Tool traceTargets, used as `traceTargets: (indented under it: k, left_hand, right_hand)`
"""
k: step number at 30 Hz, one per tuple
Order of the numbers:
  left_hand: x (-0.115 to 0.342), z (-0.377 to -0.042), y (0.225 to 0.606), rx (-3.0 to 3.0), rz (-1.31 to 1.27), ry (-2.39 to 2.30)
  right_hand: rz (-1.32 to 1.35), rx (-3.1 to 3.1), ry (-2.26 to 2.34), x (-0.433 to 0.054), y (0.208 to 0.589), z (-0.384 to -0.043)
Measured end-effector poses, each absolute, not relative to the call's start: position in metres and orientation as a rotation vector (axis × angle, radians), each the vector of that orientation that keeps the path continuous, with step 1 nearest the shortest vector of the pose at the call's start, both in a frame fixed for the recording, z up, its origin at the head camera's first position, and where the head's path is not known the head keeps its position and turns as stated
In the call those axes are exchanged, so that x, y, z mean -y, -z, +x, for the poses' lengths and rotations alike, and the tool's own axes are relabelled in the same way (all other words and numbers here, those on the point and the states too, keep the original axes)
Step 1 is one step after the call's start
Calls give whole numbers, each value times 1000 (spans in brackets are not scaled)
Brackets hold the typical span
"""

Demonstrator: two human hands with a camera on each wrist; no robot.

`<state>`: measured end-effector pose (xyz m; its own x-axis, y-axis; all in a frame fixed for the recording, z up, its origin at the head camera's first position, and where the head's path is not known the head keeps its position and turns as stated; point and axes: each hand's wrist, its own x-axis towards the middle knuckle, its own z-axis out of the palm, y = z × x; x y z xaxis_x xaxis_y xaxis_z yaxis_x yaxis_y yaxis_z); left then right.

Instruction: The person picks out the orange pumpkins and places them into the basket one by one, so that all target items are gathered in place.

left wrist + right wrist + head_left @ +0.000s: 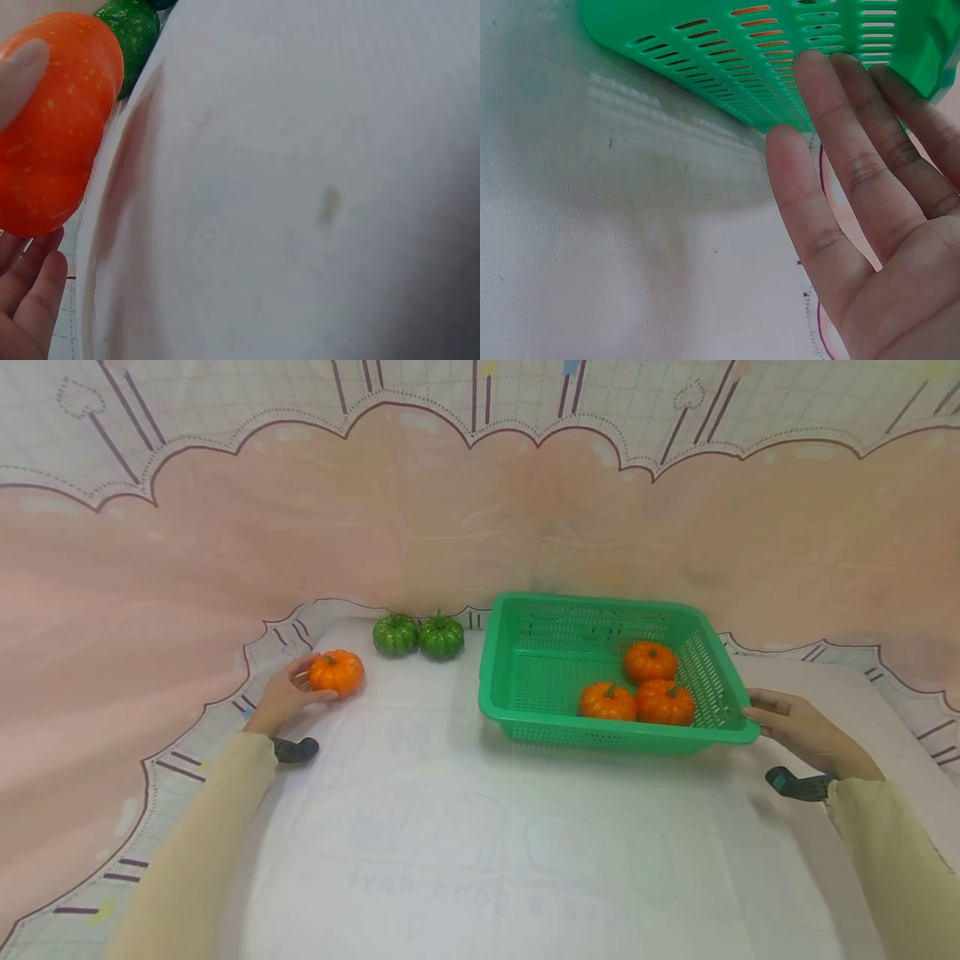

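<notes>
My left hand [288, 693] holds an orange pumpkin [337, 673] near the back left of the table. In the left wrist view, the thumb lies on one side of the pumpkin [56, 124] and the fingers [41, 289] are at the other. My right hand [806, 732] is at the right end of a green plastic basket [592, 733], its thumb over the rim. Below that rim, the right wrist view has the fingers [862, 161] against the slotted basket wall [727, 56]. Inside the basket, three orange pumpkins [649, 662] sit towards the right.
Two green pumpkins [396, 636] stand side by side at the back, between the held pumpkin and the basket. A white cloth with faint print covers the table [450, 827]. Behind it hangs a patterned pink curtain [375, 527].
</notes>
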<state>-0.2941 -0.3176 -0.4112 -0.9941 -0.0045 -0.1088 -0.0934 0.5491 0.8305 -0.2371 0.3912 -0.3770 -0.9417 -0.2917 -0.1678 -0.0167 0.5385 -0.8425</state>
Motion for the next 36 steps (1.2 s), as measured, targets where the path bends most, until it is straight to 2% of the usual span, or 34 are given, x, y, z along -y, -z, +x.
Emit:
traceTargets:
  k: [18, 36]
  left_hand:
    - [308, -296, 404, -2731, -103, -1509]
    - [287, -296, 389, -2707, 143, -1510]
  right_hand:
    - [-239, -2512, 1295, -390, 375, -236]
    - [-277, -2502, 1324, -392, 376, -237]
